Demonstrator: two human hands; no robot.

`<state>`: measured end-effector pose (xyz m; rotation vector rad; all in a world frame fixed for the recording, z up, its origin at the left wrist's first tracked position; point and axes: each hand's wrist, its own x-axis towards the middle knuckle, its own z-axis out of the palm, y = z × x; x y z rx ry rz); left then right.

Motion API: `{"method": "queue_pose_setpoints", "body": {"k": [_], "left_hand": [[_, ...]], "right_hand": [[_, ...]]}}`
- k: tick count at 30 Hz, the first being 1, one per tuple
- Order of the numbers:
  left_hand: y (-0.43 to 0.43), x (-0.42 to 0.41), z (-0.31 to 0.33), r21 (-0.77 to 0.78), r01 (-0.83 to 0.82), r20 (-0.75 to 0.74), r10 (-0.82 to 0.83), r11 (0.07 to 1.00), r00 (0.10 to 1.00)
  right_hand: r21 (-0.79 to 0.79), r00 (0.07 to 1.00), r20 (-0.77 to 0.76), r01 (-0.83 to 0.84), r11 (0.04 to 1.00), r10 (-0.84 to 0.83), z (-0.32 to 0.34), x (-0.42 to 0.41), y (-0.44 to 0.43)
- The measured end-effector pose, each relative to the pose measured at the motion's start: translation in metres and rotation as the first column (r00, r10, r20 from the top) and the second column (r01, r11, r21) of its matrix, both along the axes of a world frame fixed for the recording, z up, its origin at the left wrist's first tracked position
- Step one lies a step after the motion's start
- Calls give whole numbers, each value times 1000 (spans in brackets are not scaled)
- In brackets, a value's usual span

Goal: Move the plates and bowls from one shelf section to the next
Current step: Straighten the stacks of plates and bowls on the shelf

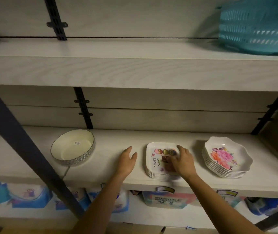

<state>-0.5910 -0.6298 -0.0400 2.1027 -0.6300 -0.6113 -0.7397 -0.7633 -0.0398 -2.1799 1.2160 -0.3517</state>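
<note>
Square plates (157, 162): a stack with a "Happy Easter" print, in the middle of the shelf (111, 141), near its front edge.
Flower plates (226, 157): a second stack with wavy rims and a pink flower print, to the right of the square plates and apart from them.
Bowl (73, 147): round and white with a dark rim and a small sticker inside, on the left part of the same shelf, a little farther back.
Left hand (127, 162): fingers straight and loose, it holds nothing; it is over the bare shelf between the bowl and the square plates, just beside the stack.
Right hand (183, 161): it lies on the right part of the top square plate with fingers spread and a little bent; the picture is blurred here, so I cannot tell if it grips the plate.
Basket (258, 26): teal plastic, on the upper shelf at far right.
Packages (167, 200): blue and white, in a row on the lower shelf.
</note>
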Motion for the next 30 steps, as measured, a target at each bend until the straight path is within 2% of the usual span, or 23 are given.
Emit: {"method": "queue_pose_setpoints", "body": {"k": [3, 7, 12, 18, 20, 24, 27, 30], "left_hand": [[23, 32, 12, -5, -59, 32, 59, 998, 998], [58, 79, 23, 7, -167, 118, 165, 986, 979], [98, 144, 27, 47, -305, 228, 287, 951, 930], [113, 193, 21, 165, -513, 296, 454, 842, 840], [110, 197, 18, 154, -567, 279, 514, 809, 811], [112, 202, 17, 132, -688, 49, 689, 713, 723], [113, 205, 11, 133, -699, 21, 703, 703, 711], [112, 208, 1, 80, -675, 28, 676, 733, 737]], "right_hand": [[-48, 996, 35, -75, 996, 77, 17, 29, 17], [40, 974, 103, -206, 978, 201, 20, 83, 43], [181, 952, 128, -299, 937, 279, 15, 154, 81], [343, 947, 90, -319, 884, 307, 5, 231, 125], [403, 951, 77, -303, 863, 298, -1, 248, 135], [490, 956, 69, -280, 825, 284, -15, 267, 144], [515, 960, 102, -276, 812, 262, -21, 271, 143], [480, 961, 99, -272, 834, 257, -20, 265, 136]]}}
